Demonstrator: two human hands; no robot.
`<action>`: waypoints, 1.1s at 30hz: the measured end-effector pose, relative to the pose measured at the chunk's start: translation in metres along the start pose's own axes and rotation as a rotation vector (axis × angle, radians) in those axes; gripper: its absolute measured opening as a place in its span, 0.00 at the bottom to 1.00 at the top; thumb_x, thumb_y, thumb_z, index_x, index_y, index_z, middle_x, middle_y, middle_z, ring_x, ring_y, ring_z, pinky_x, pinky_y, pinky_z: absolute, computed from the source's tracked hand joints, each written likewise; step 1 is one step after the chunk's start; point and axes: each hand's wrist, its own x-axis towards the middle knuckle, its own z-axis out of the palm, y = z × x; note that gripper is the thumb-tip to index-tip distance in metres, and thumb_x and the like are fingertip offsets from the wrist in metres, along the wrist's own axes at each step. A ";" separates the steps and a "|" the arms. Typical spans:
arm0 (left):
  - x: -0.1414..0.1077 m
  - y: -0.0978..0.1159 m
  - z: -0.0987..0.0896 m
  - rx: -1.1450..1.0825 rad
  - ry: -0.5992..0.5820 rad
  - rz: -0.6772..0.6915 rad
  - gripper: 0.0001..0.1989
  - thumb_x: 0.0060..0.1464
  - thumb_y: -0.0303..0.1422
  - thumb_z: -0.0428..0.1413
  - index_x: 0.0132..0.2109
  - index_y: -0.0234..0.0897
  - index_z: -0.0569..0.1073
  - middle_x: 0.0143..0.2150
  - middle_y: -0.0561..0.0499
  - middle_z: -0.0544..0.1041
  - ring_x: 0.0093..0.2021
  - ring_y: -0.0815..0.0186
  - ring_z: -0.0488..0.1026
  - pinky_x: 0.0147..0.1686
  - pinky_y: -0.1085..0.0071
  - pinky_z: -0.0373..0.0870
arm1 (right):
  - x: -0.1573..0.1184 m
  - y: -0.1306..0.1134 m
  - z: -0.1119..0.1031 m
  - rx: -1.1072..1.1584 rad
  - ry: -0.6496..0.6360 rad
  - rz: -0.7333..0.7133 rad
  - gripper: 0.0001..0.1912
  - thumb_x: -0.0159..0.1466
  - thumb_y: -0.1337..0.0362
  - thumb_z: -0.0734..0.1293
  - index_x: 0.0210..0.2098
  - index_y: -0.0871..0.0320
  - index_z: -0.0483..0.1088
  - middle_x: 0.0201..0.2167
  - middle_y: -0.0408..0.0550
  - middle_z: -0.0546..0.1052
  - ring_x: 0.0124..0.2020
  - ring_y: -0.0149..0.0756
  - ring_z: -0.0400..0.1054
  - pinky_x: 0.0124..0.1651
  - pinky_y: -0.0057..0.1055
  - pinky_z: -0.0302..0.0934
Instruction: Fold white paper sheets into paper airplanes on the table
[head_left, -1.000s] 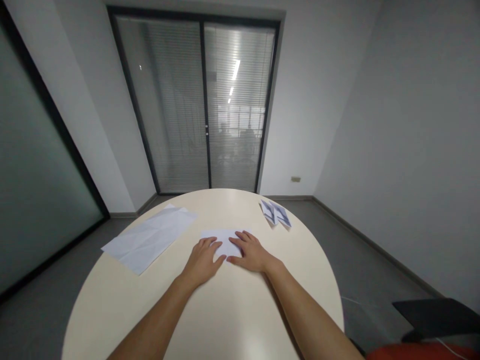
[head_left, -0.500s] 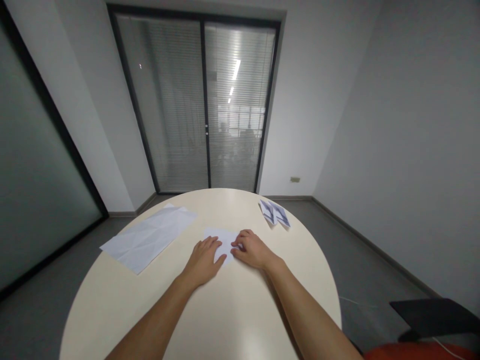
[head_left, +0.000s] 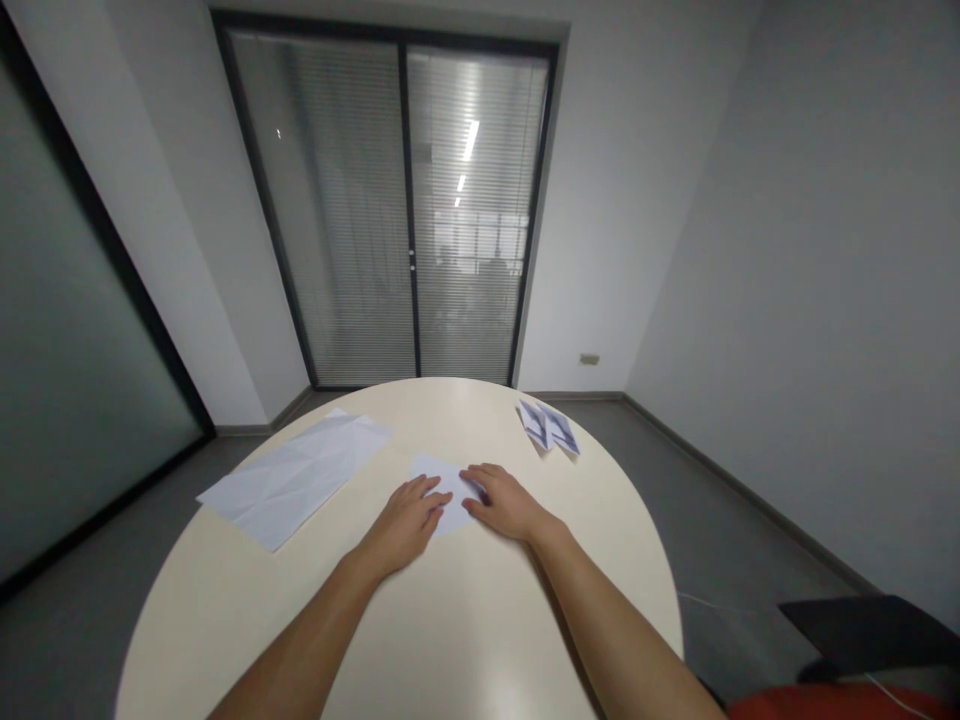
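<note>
A small white sheet of paper [head_left: 452, 516] lies flat on the table in front of me, partly covered by both hands. My left hand [head_left: 405, 522] rests on its left side with the fingers stretched forward, the index finger reaching toward the middle. On the right edge lies my right hand [head_left: 506, 502], fingers slightly bent, the thumb held apart from them. Neither hand grips the sheet. Farther left is a large creased white sheet [head_left: 304, 480]. Toward the back right, a folded paper piece [head_left: 550, 428] with dark grey patches stands partly raised.
The round cream table [head_left: 457, 640] carries all the papers. Behind it is a glass door [head_left: 409, 210] with blinds. At the lower right, a chair [head_left: 870, 635] with a black part and a red seat stands beside the table, near a thin white cable.
My left index finger has moved in toward the middle of the small sheet, and its thumb has drawn back. My right fingers have spread a little from the thumb.
</note>
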 end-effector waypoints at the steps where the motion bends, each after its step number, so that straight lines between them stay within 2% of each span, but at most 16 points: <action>1: 0.000 0.000 0.000 -0.006 0.000 0.012 0.18 0.66 0.32 0.48 0.59 0.44 0.75 0.66 0.45 0.69 0.67 0.54 0.62 0.67 0.51 0.57 | 0.001 0.001 0.001 0.007 0.000 -0.003 0.27 0.65 0.59 0.67 0.62 0.60 0.68 0.61 0.60 0.71 0.62 0.49 0.63 0.66 0.45 0.54; 8: 0.000 0.004 -0.004 0.004 0.020 0.083 0.17 0.65 0.30 0.49 0.56 0.43 0.76 0.62 0.47 0.73 0.63 0.58 0.66 0.65 0.55 0.60 | 0.003 -0.002 -0.007 0.036 0.026 0.063 0.24 0.62 0.60 0.70 0.56 0.60 0.73 0.51 0.57 0.78 0.54 0.47 0.69 0.59 0.40 0.60; 14: 0.001 0.014 -0.012 0.058 0.055 0.042 0.15 0.66 0.34 0.48 0.51 0.38 0.78 0.57 0.43 0.76 0.58 0.56 0.69 0.60 0.56 0.64 | 0.005 -0.004 -0.013 0.095 0.021 0.173 0.14 0.62 0.63 0.68 0.46 0.58 0.79 0.41 0.52 0.82 0.40 0.40 0.74 0.44 0.32 0.65; 17: 0.001 0.015 -0.014 0.108 0.070 0.001 0.18 0.68 0.36 0.46 0.51 0.37 0.79 0.58 0.42 0.75 0.58 0.55 0.69 0.60 0.55 0.64 | 0.006 -0.005 -0.013 0.173 -0.016 0.163 0.13 0.64 0.63 0.65 0.43 0.56 0.81 0.40 0.50 0.83 0.38 0.38 0.75 0.42 0.30 0.64; 23: -0.001 0.016 -0.016 0.146 0.047 -0.104 0.22 0.67 0.43 0.46 0.58 0.39 0.75 0.60 0.41 0.73 0.60 0.52 0.67 0.59 0.55 0.64 | 0.004 -0.006 -0.012 0.271 -0.106 0.079 0.14 0.63 0.65 0.65 0.44 0.55 0.81 0.36 0.47 0.83 0.33 0.36 0.75 0.39 0.29 0.65; 26: -0.001 0.016 -0.015 0.146 0.031 -0.103 0.24 0.66 0.46 0.47 0.59 0.40 0.75 0.61 0.42 0.73 0.61 0.51 0.66 0.60 0.54 0.62 | 0.004 -0.002 -0.012 0.228 -0.085 0.026 0.14 0.60 0.68 0.67 0.43 0.54 0.81 0.38 0.48 0.82 0.37 0.37 0.75 0.44 0.31 0.65; 29: 0.000 0.016 -0.014 0.146 0.001 -0.093 0.25 0.65 0.48 0.47 0.60 0.41 0.74 0.63 0.43 0.71 0.61 0.51 0.66 0.61 0.52 0.60 | 0.004 0.003 -0.015 0.140 -0.015 -0.040 0.15 0.57 0.67 0.71 0.44 0.53 0.81 0.45 0.52 0.80 0.48 0.42 0.72 0.54 0.37 0.63; 33: -0.001 0.016 -0.015 0.121 -0.060 -0.060 0.28 0.64 0.52 0.46 0.62 0.41 0.72 0.67 0.43 0.68 0.64 0.52 0.65 0.65 0.52 0.56 | 0.003 0.006 -0.017 0.050 -0.029 -0.071 0.20 0.56 0.60 0.75 0.48 0.50 0.80 0.61 0.54 0.71 0.64 0.54 0.60 0.66 0.52 0.50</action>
